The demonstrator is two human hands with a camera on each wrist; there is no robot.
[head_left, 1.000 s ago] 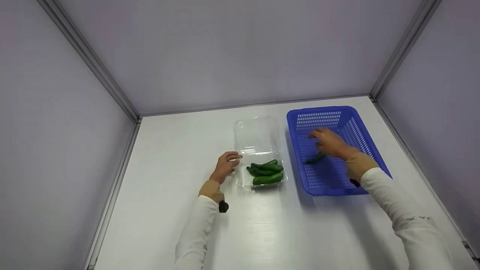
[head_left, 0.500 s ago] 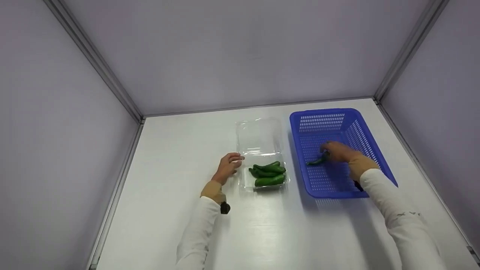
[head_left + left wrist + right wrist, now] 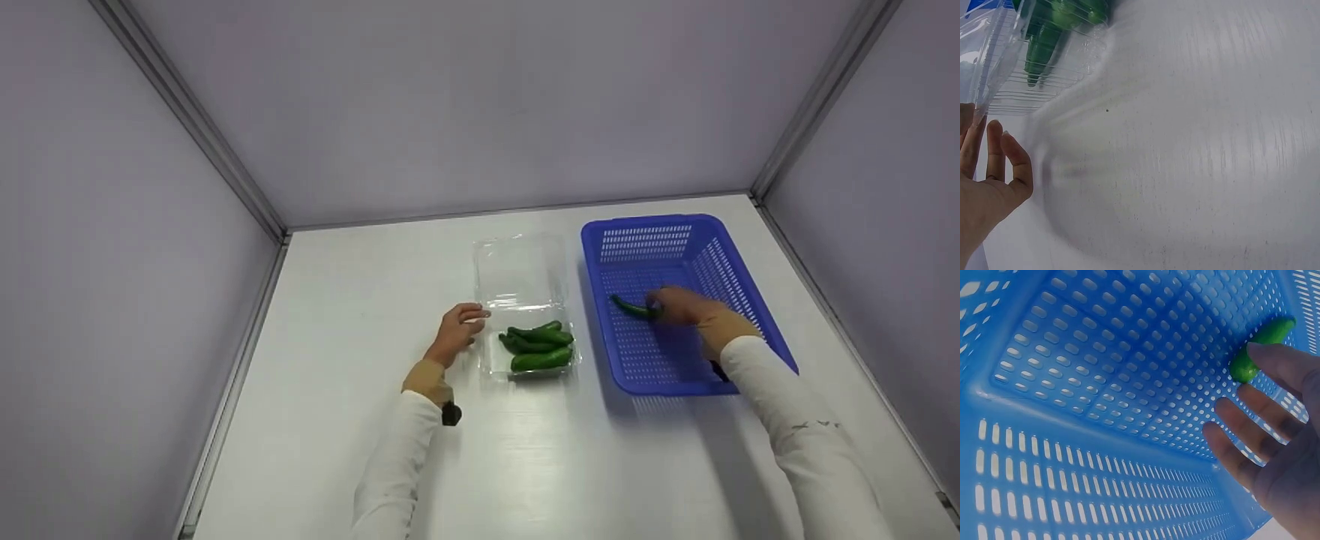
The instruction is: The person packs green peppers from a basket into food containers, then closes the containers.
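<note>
My right hand (image 3: 679, 306) is inside the blue basket, pinching a green chili pepper (image 3: 636, 308) at its thick end. In the right wrist view the thumb presses on the pepper (image 3: 1261, 349), while several other fingers (image 3: 1230, 433) stay spread, holding nothing. My left hand (image 3: 452, 334) is at the left edge of a clear plastic clamshell box (image 3: 491, 360), fingertips touching near its hinge. The left wrist view shows loosely bent fingers (image 3: 1016, 157) beside the plastic. Several green peppers (image 3: 536, 345) lie side by side in the box's near half; its lid (image 3: 520, 271) lies back, away from me.
The blue basket (image 3: 609, 360), with slotted walls, stands right of the box on the white table (image 3: 360, 337). Grey panels (image 3: 487, 112) enclose the table at the back and both sides.
My right hand has lowered onto the pepper in the basket and taken hold of it. The pepper's thin end has swung up, away from me. My left hand stays at the box.
</note>
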